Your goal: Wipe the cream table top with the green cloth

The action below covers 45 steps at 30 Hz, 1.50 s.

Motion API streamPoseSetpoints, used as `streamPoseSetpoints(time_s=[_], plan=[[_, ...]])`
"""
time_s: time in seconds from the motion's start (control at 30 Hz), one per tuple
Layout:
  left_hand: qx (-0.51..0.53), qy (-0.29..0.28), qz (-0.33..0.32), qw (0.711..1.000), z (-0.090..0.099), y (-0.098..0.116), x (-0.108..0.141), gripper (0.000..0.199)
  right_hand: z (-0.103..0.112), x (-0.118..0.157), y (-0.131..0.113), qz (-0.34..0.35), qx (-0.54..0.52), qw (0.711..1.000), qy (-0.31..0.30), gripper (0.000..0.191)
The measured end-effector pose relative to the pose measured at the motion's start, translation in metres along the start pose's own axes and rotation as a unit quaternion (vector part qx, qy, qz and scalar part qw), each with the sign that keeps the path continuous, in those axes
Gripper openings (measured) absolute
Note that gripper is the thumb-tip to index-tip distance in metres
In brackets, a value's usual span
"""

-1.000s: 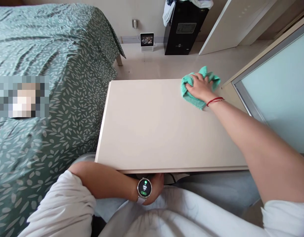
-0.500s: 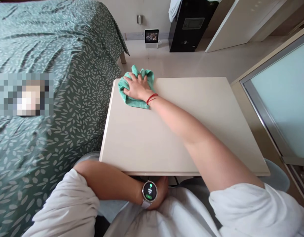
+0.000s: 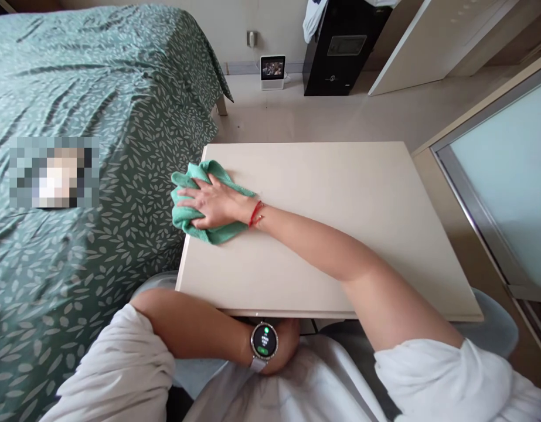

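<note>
A green cloth (image 3: 221, 232) lies bunched across the left edge of the cream tabletop (image 3: 323, 176), part of it past the edge. My right hand (image 3: 208, 202) presses flat on it with fingers spread, a red string bracelet at the wrist. My left hand (image 3: 288, 346) rests near my lap, below the table's front edge; its fingers are hidden. A round watch (image 3: 264, 340) with a lit screen sits on that wrist.
A bed with a green leaf-patterned cover (image 3: 133, 135) stands close along the table's left side. Beyond the table are a small display (image 3: 272, 70) and a black cabinet (image 3: 336, 58) on the floor. A frosted glass panel (image 3: 511, 170) is at the right.
My right hand and the green cloth have moved from the table's far left corner toward me and left, onto the left edge. My left hand has stayed in place.
</note>
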<state>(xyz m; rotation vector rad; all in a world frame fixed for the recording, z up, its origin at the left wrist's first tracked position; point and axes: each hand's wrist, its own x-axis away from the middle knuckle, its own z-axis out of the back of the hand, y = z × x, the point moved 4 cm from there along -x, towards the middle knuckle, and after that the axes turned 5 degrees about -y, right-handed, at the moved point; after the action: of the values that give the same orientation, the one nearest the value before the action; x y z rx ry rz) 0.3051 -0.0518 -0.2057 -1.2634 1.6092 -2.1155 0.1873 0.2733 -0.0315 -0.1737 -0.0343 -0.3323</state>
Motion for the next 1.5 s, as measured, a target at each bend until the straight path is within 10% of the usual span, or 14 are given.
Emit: streamPoseSetpoints(time_s=[0.1, 0.33, 0.63, 0.97, 1.13, 1.33, 1.5], plan=[[0.314, 0.154, 0.051, 0.936, 0.007, -0.002, 0.006, 0.044, -0.012, 0.035, -0.018, 0.057, 0.000, 0.998, 0.009, 0.070], [0.518, 0.156, 0.097, 0.836, -0.009, -0.007, 0.008, 0.019, -0.022, 0.092, 0.049, -0.058, -0.066, 0.996, 0.027, 0.083], [0.527, 0.153, 0.064, 0.834, -0.014, -0.017, 0.009, 0.029, -0.001, 0.224, 0.170, -0.397, -0.099, 0.911, 0.052, 0.086], [0.548, 0.158, -0.034, 0.820, -0.020, -0.010, -0.003, 0.024, -0.017, 0.379, 0.154, -0.667, -0.072, 0.735, 0.098, 0.079], [0.528, 0.146, -0.044, 0.836, -0.018, -0.002, -0.002, 0.029, -0.030, 0.370, 0.122, -0.692, -0.040, 0.715, 0.090, 0.079], [0.533, 0.173, -0.072, 0.825, -0.020, -0.006, -0.003, 0.022, -0.024, 0.287, 0.097, -0.585, -0.022, 0.808, 0.062, 0.082], [0.582, 0.361, -0.181, 0.706, -0.018, -0.064, -0.001, 0.019, -0.009, 0.179, 0.056, -0.460, -0.069, 0.885, 0.032, 0.085]])
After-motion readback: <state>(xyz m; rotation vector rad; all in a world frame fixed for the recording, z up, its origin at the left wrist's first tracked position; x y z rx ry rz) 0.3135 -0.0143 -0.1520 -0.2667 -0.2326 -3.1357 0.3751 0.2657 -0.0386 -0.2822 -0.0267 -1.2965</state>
